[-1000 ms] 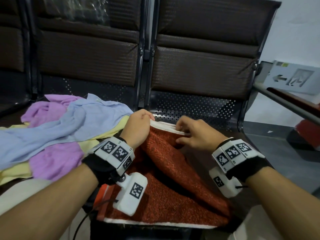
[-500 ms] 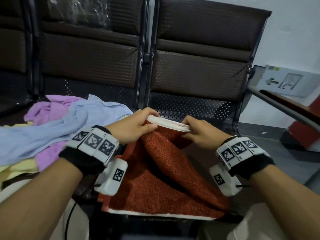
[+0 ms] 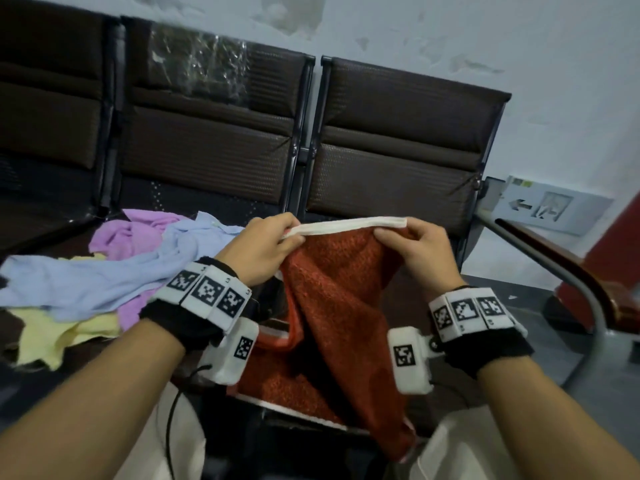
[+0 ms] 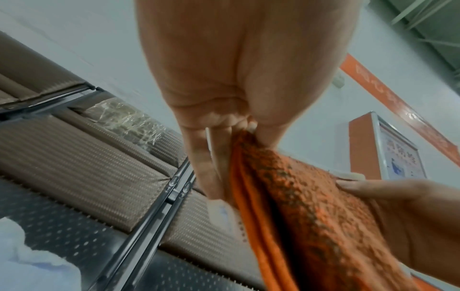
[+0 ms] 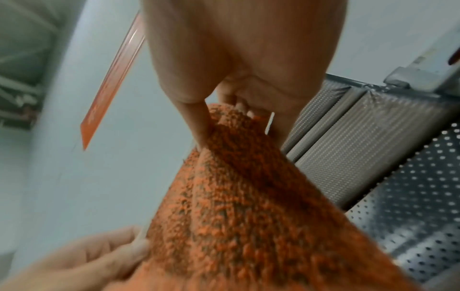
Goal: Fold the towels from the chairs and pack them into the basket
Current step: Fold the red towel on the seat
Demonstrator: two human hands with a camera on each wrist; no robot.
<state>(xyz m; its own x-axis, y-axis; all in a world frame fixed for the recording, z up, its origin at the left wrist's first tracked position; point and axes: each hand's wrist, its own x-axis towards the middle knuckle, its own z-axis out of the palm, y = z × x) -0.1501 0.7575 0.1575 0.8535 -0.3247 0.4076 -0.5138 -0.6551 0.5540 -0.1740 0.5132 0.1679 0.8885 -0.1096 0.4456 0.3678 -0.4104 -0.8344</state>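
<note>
A red-orange towel (image 3: 332, 306) with a white hem hangs in front of me, its lower part resting on the right chair seat. My left hand (image 3: 273, 244) pinches the hem's left corner and my right hand (image 3: 408, 244) pinches its right corner, stretching the white edge between them. In the left wrist view the thumb and fingers clamp the towel (image 4: 293, 196). The right wrist view shows the same pinch on the towel (image 5: 239, 187). A heap of blue (image 3: 104, 275), purple (image 3: 138, 230) and yellow (image 3: 52, 334) towels lies on the middle chair. No basket is in view.
A row of dark brown chairs (image 3: 391, 140) stands against a pale wall. The right chair's metal armrest (image 3: 568, 271) curves down at the right. A grey sign with an arrow (image 3: 550, 206) leans by the wall, beside a red object (image 3: 620, 244).
Both hands have lifted the towel's white hem up off the seat and moved apart, stretching it. The view has tilted upward, showing more wall.
</note>
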